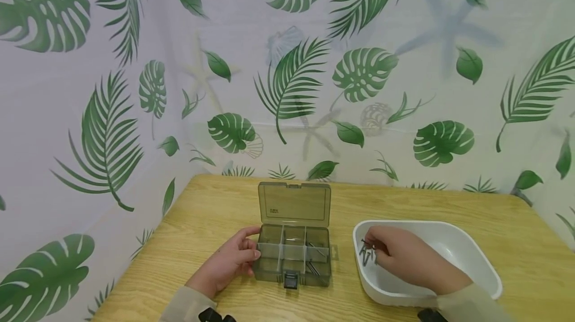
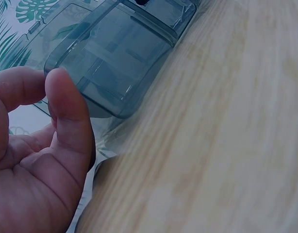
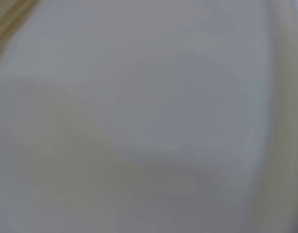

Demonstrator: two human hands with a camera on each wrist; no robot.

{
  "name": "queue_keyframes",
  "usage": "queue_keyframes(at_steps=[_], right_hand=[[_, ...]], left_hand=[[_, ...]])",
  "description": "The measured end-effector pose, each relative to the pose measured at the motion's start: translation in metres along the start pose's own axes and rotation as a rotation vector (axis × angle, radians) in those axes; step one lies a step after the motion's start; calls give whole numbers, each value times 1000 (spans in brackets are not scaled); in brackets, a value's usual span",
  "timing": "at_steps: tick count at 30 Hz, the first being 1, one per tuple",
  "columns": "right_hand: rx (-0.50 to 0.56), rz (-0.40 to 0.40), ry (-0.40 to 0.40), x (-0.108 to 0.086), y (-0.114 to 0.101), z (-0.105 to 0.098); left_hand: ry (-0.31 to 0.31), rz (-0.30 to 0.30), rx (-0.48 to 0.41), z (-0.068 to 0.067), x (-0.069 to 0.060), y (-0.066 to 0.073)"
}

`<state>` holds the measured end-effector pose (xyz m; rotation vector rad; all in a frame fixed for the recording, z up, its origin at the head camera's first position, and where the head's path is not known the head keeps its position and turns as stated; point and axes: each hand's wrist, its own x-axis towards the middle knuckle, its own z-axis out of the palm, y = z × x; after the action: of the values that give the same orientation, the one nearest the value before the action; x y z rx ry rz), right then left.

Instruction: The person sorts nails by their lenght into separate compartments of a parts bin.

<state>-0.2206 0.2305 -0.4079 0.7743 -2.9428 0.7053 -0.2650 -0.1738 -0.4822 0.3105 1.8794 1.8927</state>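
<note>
A smoky translucent compartment box (image 1: 293,262) stands on the table with its lid (image 1: 294,204) raised at the back. Several thin metal screws (image 1: 313,268) lie in its right-hand compartments. My left hand (image 1: 231,261) holds the box by its left side; the thumb (image 2: 66,94) lies against the box's corner in the left wrist view. Inside the left end of a white tray (image 1: 449,237), my right hand (image 1: 404,257) has its fingers curled down around several metal screws (image 1: 366,254), pinching at them. The right wrist view shows only blurred white tray surface.
The wooden table (image 1: 215,202) has grain running across it. A white leaf-printed cloth (image 1: 287,72) hangs behind it and on the left. A dark latch (image 1: 290,280) sits at the box's front, and the tray stands to the right of the box.
</note>
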Motion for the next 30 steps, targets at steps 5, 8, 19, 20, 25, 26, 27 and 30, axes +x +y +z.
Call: queue_keyframes(at_steps=[5, 8, 19, 20, 25, 26, 27, 30], right_hand=[[15, -23, 18, 11, -16, 2], [29, -12, 24, 18, -26, 4], [-13, 67, 37, 50, -61, 19], [-19, 77, 37, 52, -63, 21], [-54, 133, 37, 65, -71, 28], [-58, 144, 33, 66, -73, 29], [-64, 151, 31, 68, -74, 30], [-60, 164, 21, 69, -76, 30]], left_hand=[[-4, 1, 1, 1, -2, 2], [0, 5, 5, 1, -1, 1], [-3, -1, 7, 1, -2, 2], [-3, -2, 7, 1, -3, 2], [-5, 0, 12, 1, -3, 5], [-5, 0, 12, 1, -3, 5], [-7, 1, 13, 2, -2, 5], [-9, -1, 12, 3, -2, 4]])
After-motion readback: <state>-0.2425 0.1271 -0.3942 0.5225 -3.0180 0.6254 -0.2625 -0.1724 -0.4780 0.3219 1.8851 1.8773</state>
